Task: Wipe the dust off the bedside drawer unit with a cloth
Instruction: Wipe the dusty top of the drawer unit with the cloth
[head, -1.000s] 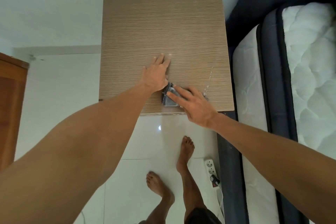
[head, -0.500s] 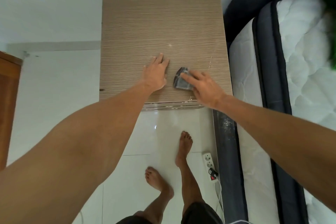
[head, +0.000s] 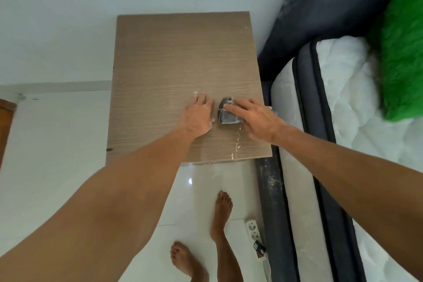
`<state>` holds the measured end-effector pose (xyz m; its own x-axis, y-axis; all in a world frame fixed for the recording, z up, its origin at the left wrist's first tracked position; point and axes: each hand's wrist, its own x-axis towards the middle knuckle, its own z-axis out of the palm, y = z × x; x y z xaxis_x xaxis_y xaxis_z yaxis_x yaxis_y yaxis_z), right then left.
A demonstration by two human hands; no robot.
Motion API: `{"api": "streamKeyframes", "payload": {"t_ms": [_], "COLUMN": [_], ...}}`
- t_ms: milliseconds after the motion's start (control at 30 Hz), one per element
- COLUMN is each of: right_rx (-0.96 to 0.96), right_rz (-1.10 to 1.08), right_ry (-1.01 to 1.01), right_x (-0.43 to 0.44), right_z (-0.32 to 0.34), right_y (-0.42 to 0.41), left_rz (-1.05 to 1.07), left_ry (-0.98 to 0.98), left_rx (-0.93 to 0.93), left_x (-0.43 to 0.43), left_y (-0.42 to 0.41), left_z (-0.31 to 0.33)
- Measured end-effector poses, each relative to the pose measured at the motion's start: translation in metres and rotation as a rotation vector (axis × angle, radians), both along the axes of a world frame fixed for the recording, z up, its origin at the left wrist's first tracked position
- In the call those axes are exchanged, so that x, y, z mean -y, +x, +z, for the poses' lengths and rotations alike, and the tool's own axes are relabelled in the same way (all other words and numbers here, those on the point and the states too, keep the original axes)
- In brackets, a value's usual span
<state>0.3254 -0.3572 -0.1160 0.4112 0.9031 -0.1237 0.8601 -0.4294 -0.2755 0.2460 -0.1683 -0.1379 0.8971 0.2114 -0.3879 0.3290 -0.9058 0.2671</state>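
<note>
no brand, label or writing is showing clearly enough to read on anything here. the bedside drawer unit (head: 183, 57) is standing against the far wall, its wood-grain top filling the middle of the view, with the mattress (head: 343, 103) just to its right. the left hand (head: 198, 115) is lying flat on the top toward the near right part, palm down, fingers extended and close together, pointing far, the arm reaching in straight from the near left. the right hand (head: 256, 119) is pressing down on the cloth (head: 226, 113), a small dark grey folded piece, fingers stretched out over it and slightly spread, pointing left and far; it is resting on the cloth rather than pinching it, and the arm is coming in from the near right. the cloth is sitting on the top just right of the left hand, nearly touching it. pale streaks (head: 238, 142) are showing on the wood near the front right edge. a green pillow (head: 402, 57) is lying on the mattress at far right.
</note>
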Motion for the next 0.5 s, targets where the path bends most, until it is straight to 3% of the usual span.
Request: {"api": "streamKeyframes", "payload": {"t_ms": [200, 500], "right_rx": [0.008, 0.005], "right_rz": [-0.208, -0.323], "right_ry": [0.072, 0.131], "right_x": [-0.031, -0.096], "right_z": [-0.001, -0.025], "right_y": [0.109, 0.236], "left_rz": [0.055, 0.101], "left_ry": [0.008, 0.024], "left_rx": [-0.009, -0.025], "left_x": [0.002, -0.009], "left_y": [0.066, 0.129], "left_z": [-0.007, -0.014]}}
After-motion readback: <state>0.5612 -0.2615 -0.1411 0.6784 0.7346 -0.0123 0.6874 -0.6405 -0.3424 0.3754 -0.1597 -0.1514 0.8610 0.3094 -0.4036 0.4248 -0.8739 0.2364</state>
